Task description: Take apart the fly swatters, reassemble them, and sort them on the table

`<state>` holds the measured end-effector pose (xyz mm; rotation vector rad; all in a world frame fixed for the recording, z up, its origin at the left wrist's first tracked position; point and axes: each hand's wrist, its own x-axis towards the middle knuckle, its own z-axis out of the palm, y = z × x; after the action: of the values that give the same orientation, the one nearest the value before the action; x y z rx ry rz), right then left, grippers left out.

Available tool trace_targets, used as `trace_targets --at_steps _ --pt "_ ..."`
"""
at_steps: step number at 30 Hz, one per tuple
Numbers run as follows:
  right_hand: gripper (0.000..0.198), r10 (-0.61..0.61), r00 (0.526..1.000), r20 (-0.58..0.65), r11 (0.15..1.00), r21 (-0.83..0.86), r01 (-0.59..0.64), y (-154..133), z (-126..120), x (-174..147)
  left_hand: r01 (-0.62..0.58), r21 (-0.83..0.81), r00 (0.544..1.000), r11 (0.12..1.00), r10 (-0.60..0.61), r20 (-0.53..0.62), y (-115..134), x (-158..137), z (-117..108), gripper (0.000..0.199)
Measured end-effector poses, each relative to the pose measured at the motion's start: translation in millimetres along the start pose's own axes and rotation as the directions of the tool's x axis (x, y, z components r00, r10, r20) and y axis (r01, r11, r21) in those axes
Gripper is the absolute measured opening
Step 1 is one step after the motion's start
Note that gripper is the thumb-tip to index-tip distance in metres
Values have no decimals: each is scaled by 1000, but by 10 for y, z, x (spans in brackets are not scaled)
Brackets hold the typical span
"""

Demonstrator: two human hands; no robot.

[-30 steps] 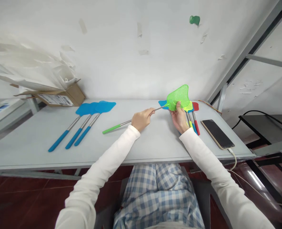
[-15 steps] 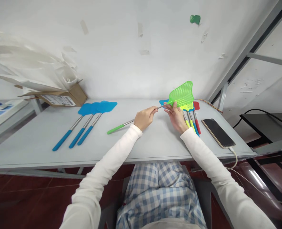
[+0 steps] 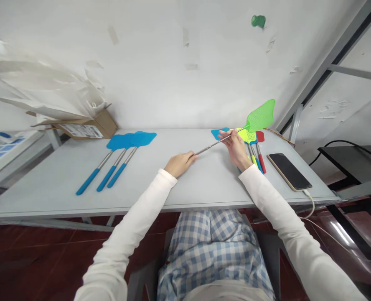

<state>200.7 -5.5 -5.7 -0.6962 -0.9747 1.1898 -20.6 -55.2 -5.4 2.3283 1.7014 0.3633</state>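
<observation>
A green fly swatter (image 3: 261, 116) with a thin metal rod spans both hands, its mesh head raised at the upper right. My left hand (image 3: 179, 164) is closed around its lower end, so the green handle is hidden. Near the head, my right hand (image 3: 236, 149) pinches the rod between thumb and fingers, the other fingers partly extended. Behind and beside that hand lie more swatters: a blue head (image 3: 217, 133), a yellow one (image 3: 242, 134) and a red one (image 3: 260, 136), partly covered by the hand and the green head.
Three blue fly swatters (image 3: 116, 143) lie side by side on the left of the grey table (image 3: 148, 184). A cardboard box (image 3: 88, 126) stands at the back left. To the right, a phone (image 3: 289, 172) lies plugged into a white cable (image 3: 312, 204). A wall rises behind.
The green swatter's head has moved up and to the right, and more metal rod shows between my hands. My left hand has shifted left and lower; the green handle is now covered.
</observation>
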Motion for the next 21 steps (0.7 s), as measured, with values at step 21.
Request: trace_targets --at_steps 21 --pt "20 38 955 -295 998 62 -21 -469 -773 690 -22 -12 1000 1000 22 18 -391 -288 -207 38"
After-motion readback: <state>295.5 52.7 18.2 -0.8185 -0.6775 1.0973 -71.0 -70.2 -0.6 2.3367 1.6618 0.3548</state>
